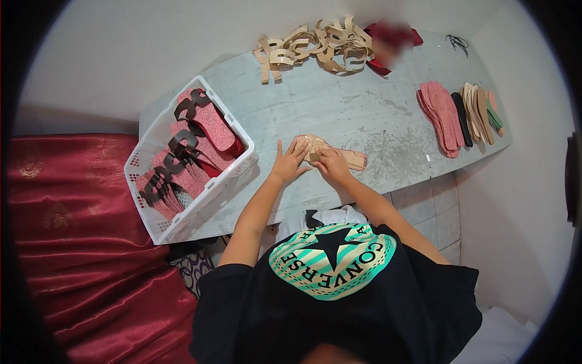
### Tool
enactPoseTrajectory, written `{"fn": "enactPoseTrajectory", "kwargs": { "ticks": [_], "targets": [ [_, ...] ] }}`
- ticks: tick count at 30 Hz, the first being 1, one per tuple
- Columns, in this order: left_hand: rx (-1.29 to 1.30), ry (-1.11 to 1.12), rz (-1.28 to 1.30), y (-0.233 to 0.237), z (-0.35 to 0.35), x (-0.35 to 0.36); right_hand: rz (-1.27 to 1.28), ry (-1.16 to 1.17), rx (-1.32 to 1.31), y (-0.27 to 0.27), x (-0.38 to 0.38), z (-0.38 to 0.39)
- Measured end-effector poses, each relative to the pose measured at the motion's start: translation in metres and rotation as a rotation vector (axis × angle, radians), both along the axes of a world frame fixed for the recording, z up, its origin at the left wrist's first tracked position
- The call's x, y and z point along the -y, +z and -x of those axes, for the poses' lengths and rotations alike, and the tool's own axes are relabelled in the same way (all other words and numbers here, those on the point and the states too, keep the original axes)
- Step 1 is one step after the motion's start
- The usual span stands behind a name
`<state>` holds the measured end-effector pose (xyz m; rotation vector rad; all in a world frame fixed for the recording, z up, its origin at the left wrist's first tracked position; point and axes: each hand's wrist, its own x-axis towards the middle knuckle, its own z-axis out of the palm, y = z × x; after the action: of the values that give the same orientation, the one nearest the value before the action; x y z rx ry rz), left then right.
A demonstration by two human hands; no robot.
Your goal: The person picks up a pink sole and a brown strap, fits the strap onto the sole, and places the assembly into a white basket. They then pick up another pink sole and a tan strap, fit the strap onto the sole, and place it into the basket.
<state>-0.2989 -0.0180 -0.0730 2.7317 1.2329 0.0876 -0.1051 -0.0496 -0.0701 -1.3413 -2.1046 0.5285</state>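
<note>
A tan, sole-shaped piece (353,159) with a glossy patch at its left end lies flat on the grey-blue table (273,121). My left hand (290,162) rests at the left end of this piece, fingers spread and fingertips on its edge. My right hand (332,162) is over the middle, its fingers closed on a small brown block (314,157) that touches the glossy surface. Part of the sole piece is hidden under my right hand.
On the left stands a white basket (238,167) of pink soles (215,126) with dark straps. Beige strips (345,51) and a red item (388,42) lie at the far edge. Pink (441,115), black (462,118) and beige soles (479,112) are stacked at right.
</note>
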Motion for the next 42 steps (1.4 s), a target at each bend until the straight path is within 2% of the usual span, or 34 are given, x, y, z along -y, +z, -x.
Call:
{"fn": "enactPoseTrajectory", "kwargs": {
  "ticks": [6, 8, 14, 26, 30, 35, 41, 42],
  "targets": [
    [0.063, 0.105, -0.02, -0.007, -0.011, 0.005, 0.022, -0.028, -0.051, 0.001, 0.0, 0.0],
    [0.155, 0.206, 0.094, -0.01, -0.012, 0.008, 0.033, -0.036, -0.062, 0.001, 0.0, 0.0],
    [0.183, 0.321, 0.171, -0.004, -0.018, 0.013, 0.053, -0.073, -0.099, -0.006, -0.001, 0.0],
    [0.149, 0.228, -0.032, -0.014, -0.022, 0.012, 0.121, -0.14, -0.175, -0.007, -0.005, 0.001],
    [0.089, 0.187, -0.045, -0.017, -0.019, 0.013, 0.15, -0.133, -0.221, -0.004, -0.007, 0.001],
    [0.163, 0.284, 0.034, -0.013, -0.024, 0.017, 0.152, -0.151, -0.232, 0.004, -0.008, 0.0],
    [0.16, 0.331, 0.08, -0.004, -0.028, 0.018, 0.395, -0.149, -0.359, -0.001, -0.014, -0.007],
    [0.159, 0.333, 0.081, -0.004, -0.028, 0.019, 0.448, -0.154, -0.449, -0.007, -0.019, -0.007]
  ]
}}
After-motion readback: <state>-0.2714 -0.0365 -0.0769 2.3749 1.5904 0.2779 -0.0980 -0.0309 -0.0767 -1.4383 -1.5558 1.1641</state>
